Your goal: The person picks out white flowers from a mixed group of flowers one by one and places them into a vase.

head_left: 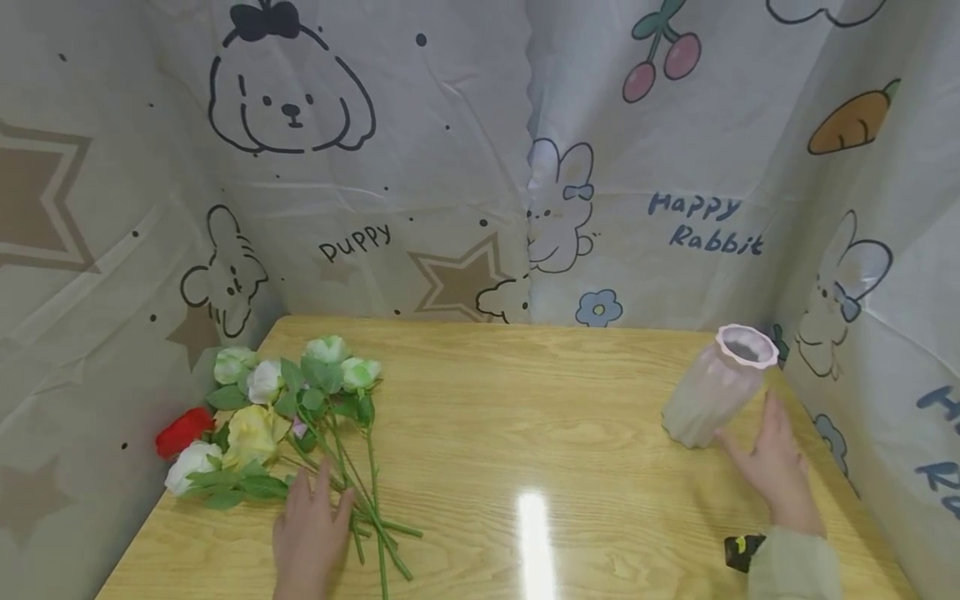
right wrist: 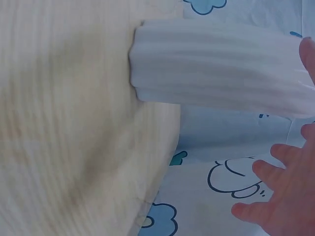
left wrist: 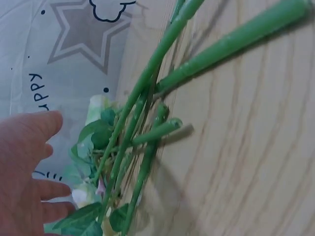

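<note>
A bunch of artificial flowers (head_left: 251, 435) with red, white, yellow and pale green heads lies at the table's left, its green stems (left wrist: 147, 88) crossing toward the front. My left hand (head_left: 311, 525) is beside the stems, fingers extended and holding nothing. At the right stands a ribbed vase (head_left: 708, 396), pinkish at its scalloped rim and whitish below. Close by the vase is my right hand (head_left: 772, 462), thumb and fingers spread around its near right side. In the right wrist view the fingers (right wrist: 268, 172) are apart from the vase wall (right wrist: 211, 69).
A small black object with a yellow mark (head_left: 741, 550) lies by the right sleeve (head_left: 795, 567). Printed curtains (head_left: 465, 167) rise behind and along both sides of the wooden table (head_left: 525, 400). The vase stands near the table's right edge.
</note>
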Tool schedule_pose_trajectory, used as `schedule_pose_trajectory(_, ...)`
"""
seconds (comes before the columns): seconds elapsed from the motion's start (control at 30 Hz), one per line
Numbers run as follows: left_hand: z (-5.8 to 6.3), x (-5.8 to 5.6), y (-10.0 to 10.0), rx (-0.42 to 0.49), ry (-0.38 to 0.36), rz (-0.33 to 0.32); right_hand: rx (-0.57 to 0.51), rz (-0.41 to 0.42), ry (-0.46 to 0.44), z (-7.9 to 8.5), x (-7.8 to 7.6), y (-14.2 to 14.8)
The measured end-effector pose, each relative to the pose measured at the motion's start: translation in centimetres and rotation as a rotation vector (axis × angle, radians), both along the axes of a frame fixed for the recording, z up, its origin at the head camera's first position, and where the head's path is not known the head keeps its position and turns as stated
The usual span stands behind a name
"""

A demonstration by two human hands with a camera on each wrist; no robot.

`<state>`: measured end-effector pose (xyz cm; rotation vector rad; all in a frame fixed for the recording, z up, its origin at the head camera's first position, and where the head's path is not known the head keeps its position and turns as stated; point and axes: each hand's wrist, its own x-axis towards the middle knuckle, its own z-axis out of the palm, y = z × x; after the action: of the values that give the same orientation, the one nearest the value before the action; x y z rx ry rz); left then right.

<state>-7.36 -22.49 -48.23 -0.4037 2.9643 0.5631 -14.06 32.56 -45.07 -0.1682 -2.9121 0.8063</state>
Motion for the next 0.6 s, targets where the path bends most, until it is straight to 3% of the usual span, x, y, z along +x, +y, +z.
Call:
schedule_pose_trajectory(0.13,-0.2,0.3,-0.5,-0.044,0.114,0.032,-0.027,0.025,0.075,0.6,-1.5,1.2)
schedule_pose_trajectory(0.3,-0.8,0.8,-1.2,-0.074,0.324,0.151,-0.157,0.127,0.105,1.6,-3.0,2.4)
schedule_pose_trajectory(0.43,-1.2,1.2,-1.5,-0.012,0.437,0.353,-0.266,0.206,0.061,2.2,-4.0,2.8)
schedule_pose_trajectory(0.53,-1.7,1.5,-1.6,0.051,0.487,0.561,-0.304,0.243,0.034,2.4,-4.5,3.0)
schedule_pose_trajectory(0.6,-2.3,1.7,-1.8,0.062,0.484,0.659,-0.312,0.246,0.023,2.4,-4.6,3.0)
